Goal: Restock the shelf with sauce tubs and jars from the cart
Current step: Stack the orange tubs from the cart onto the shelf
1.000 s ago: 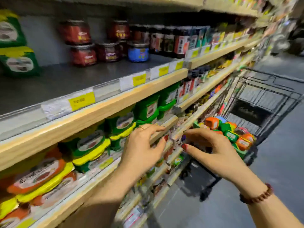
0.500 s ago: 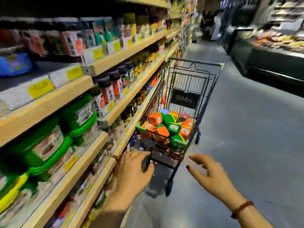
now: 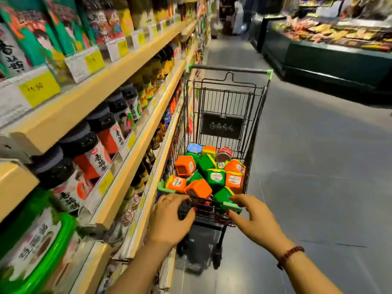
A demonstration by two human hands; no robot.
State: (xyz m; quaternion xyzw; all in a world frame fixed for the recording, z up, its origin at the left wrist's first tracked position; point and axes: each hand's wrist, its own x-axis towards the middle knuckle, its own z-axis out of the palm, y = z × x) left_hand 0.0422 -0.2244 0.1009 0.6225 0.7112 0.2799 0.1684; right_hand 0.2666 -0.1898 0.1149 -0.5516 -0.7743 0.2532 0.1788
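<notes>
— What sort of place is this?

— A shop aisle. The floor (image 3: 318, 166) is smooth and grey, with a dull sheen and a few thin seams.

— And along the sides?

— On the left, long wooden shelf edges (image 3: 118, 81) carry yellow price tags (image 3: 39, 88). On the right stands a dark green display counter (image 3: 331, 60), brightly lit on top.

— The far end?

— Dim and blurred; more shelving (image 3: 318, 3) shows at upper right.

Yellow price tag (image 3: 39, 88): approx "19.90"
</notes>
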